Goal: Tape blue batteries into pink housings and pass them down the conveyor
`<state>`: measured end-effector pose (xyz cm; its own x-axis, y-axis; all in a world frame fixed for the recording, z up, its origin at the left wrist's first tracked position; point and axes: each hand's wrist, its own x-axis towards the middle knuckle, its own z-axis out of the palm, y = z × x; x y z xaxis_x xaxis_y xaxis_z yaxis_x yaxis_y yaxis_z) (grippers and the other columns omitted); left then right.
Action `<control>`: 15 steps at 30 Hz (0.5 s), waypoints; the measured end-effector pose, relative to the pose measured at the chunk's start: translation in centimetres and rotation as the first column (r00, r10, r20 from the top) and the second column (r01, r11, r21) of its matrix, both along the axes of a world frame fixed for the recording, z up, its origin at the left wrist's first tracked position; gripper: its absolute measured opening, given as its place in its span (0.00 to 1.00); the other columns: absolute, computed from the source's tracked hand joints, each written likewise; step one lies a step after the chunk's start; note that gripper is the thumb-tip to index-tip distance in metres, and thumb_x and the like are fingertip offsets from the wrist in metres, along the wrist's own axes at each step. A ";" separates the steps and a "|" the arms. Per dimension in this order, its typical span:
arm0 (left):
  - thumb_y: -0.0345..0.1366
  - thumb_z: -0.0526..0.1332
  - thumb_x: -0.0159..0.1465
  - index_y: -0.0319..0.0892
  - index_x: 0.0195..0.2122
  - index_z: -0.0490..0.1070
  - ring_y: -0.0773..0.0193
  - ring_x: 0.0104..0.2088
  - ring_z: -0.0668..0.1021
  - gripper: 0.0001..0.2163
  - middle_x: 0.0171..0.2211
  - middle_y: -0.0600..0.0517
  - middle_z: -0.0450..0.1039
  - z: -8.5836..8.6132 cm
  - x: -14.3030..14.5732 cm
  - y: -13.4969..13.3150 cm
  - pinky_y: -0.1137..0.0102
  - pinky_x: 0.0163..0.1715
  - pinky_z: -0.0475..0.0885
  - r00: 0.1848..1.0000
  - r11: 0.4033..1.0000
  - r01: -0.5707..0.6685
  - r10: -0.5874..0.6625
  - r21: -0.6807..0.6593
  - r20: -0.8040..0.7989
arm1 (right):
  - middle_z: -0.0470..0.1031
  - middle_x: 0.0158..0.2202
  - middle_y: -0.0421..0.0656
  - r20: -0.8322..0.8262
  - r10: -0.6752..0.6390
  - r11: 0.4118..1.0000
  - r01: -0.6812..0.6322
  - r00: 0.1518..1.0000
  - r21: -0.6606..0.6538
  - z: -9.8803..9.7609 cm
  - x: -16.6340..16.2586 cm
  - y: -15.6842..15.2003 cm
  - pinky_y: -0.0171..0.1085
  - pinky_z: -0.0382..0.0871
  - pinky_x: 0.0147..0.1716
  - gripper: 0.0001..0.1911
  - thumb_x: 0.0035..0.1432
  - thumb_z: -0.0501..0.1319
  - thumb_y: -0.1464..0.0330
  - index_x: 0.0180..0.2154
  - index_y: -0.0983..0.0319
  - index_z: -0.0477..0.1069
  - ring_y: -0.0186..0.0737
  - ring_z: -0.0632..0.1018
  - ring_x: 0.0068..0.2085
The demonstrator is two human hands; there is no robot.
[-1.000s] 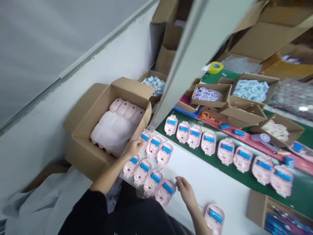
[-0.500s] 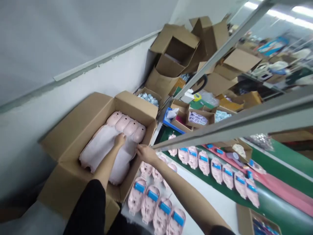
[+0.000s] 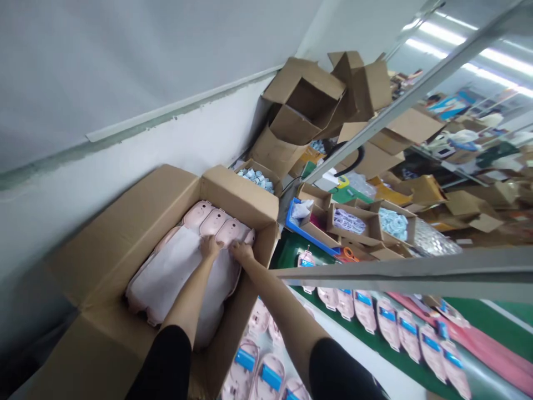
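Note:
Inside an open cardboard carton [image 3: 237,191], several pink plastic shells [image 3: 213,222] lie in rows. A white sheet [image 3: 177,261], thin like foam or paper, covers most of them and leaves the far row bare. My left hand [image 3: 211,246] is closed on the sheet's far edge, beside the bare shells. Close to its right, my right hand [image 3: 241,251] has its fingers closed at the same edge, near the last shell of that row. The fingertips of both hands are partly hidden.
Pink shells with blue parts [image 3: 271,378] stand right of the carton, and more line the green conveyor belt [image 3: 287,250]. A metal bar [image 3: 375,273] crosses above the belt. Small boxes with purple rings [image 3: 348,220] and light-blue pieces [image 3: 393,223] sit beyond. A wall [image 3: 125,150] rises left.
My right hand has moved from the carton's right side inward, to beside my left hand on the sheet. The sheet's right part has shifted with it. The camera view has tilted slightly.

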<state>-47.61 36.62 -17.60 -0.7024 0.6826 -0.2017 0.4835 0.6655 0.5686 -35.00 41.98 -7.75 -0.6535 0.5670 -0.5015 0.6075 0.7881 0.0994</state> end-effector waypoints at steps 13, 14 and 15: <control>0.46 0.59 0.60 0.44 0.50 0.78 0.46 0.43 0.81 0.20 0.40 0.44 0.81 15.6 6.7 -12.9 0.54 0.45 0.77 0.962 0.900 0.222 -0.140 0.374 -0.233 | 0.77 0.43 0.49 -0.802 0.046 0.999 -0.005 0.596 0.053 14.0 42.7 -24.0 0.40 0.76 0.43 0.13 0.71 0.53 0.70 0.49 0.58 0.75 0.42 0.77 0.43; 0.50 0.61 0.58 0.50 0.49 0.80 0.44 0.43 0.81 0.20 0.41 0.48 0.82 16.3 7.3 -16.3 0.52 0.44 0.76 0.939 0.845 0.282 -0.146 0.455 -0.312 | 0.78 0.44 0.49 -0.826 -0.031 0.994 0.106 0.563 0.034 13.3 48.2 -25.6 0.39 0.76 0.44 0.14 0.70 0.53 0.72 0.50 0.58 0.75 0.42 0.78 0.45; 0.51 0.62 0.55 0.58 0.46 0.81 0.44 0.40 0.81 0.18 0.39 0.53 0.82 16.7 8.1 -19.7 0.52 0.41 0.76 0.923 0.816 0.318 -0.151 0.482 -0.354 | 0.78 0.45 0.50 -0.834 -0.106 0.976 0.215 0.541 0.015 12.3 53.4 -26.8 0.39 0.76 0.45 0.16 0.69 0.53 0.73 0.51 0.58 0.75 0.42 0.78 0.46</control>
